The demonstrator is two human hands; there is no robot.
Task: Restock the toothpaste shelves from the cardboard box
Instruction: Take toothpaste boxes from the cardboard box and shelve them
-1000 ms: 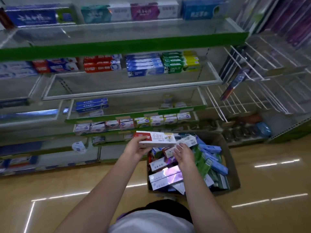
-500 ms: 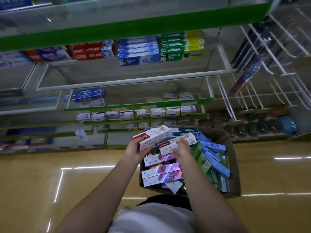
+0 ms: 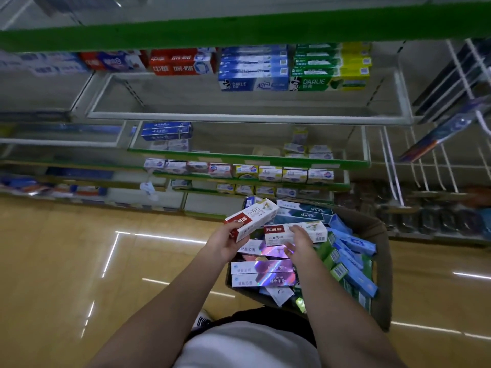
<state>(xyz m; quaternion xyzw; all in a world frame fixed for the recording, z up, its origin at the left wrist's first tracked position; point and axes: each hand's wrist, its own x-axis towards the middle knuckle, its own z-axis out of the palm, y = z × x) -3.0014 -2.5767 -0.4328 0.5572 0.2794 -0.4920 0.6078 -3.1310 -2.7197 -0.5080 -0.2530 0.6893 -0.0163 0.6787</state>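
Head view: cardboard box [image 3: 382, 235] is seen on the near floor, packed with toothpaste cartons. A red-and-white carton [image 3: 252, 217] is gripped by the left hand [image 3: 225, 243] above it. A matching carton [image 3: 295, 232] is touched by the right hand [image 3: 299, 241], fingers apart. Risk: the one-end grip may let the carton tip and drop.

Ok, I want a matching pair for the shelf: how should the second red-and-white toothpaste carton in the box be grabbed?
Grip the second red-and-white carton across its long narrow sides near the middle, coming from above. It lies flat on top of the pile in the cardboard box, and the right hand hovers over it.
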